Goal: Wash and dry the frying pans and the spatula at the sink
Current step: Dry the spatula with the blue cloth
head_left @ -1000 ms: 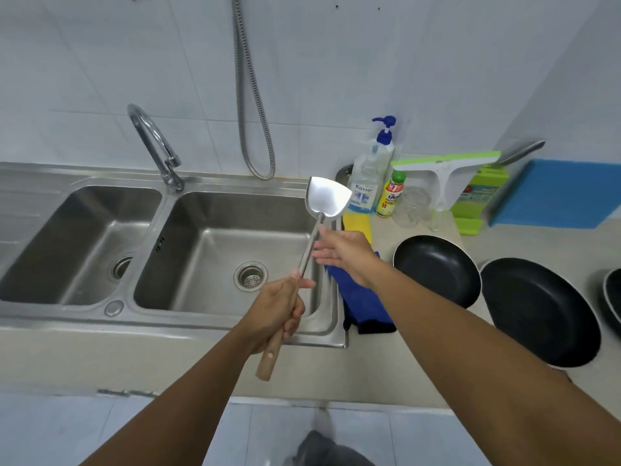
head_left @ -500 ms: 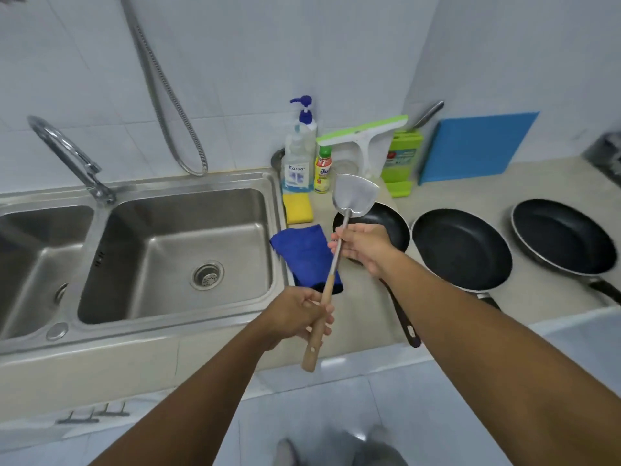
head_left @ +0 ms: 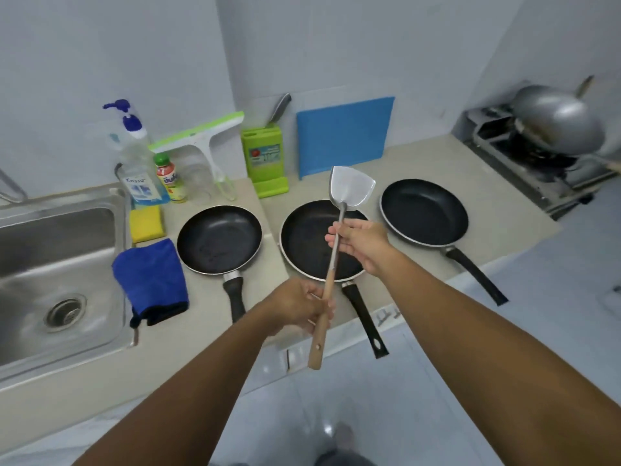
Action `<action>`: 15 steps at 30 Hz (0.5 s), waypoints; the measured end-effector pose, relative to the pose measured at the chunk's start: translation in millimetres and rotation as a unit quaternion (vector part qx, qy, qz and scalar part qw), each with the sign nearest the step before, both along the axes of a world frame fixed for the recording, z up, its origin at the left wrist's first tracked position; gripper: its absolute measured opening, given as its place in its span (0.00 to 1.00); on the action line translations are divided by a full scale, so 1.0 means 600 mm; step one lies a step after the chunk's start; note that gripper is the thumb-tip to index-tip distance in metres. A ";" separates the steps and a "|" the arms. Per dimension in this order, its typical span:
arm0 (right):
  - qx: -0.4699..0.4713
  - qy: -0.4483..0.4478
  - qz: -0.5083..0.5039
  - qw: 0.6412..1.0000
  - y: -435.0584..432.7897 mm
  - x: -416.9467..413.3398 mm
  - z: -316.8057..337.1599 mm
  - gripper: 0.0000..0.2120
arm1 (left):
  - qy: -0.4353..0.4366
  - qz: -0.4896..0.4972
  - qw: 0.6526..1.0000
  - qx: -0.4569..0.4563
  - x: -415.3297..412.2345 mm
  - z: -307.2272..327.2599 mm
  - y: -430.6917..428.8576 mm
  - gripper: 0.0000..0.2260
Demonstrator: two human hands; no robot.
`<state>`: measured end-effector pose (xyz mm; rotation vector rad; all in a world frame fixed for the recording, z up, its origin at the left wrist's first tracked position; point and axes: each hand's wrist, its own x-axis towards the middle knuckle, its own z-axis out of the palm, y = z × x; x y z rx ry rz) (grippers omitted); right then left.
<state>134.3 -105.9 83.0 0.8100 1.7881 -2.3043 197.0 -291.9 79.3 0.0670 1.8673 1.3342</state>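
Steel spatula points to 12 o'clock, toward the middle pan; my left hand grips its handle (nearer me), right hand pinches the shaft.

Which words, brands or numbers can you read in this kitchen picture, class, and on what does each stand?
"Kassa": on the label of the clear pump bottle.
Too blurred to read: the label of the small green-capped bottle.
Too small to read: the sticker on the green knife block.

sink cut off left, wok blurred right
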 end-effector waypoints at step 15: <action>0.147 -0.064 -0.004 0.987 0.360 -0.066 -0.090 0.10 | -0.106 -0.010 0.994 0.009 -0.078 -0.089 0.403 0.12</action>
